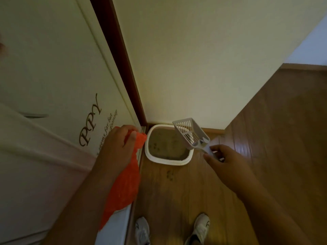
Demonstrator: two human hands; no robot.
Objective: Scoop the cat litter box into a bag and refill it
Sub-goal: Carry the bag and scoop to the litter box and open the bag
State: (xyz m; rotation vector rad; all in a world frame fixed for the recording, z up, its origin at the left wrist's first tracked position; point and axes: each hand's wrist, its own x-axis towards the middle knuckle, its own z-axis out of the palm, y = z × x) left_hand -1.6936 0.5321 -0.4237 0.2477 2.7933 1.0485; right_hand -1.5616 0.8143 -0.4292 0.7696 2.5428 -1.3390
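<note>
Two white shoes (200, 227) stand on the wood floor (177, 200) near a few dark specks (170, 175). Higher up, the left hand (116, 147) has its fingers closed around a hanging orange bag (123, 184), and the right hand (226, 167) pinches the handle of a white slotted scoop (189, 133). Beyond them the white litter box (168, 160) sits in the corner against the wall (194, 68), holding grey litter.

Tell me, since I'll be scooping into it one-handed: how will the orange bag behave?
The bag hangs limp and crumpled from the left hand, so it is probably thin, light and floppy. Its mouth looks bunched shut in the fist, so it likely won't stay open unaided. The right hand is busy holding the scoop.
</note>
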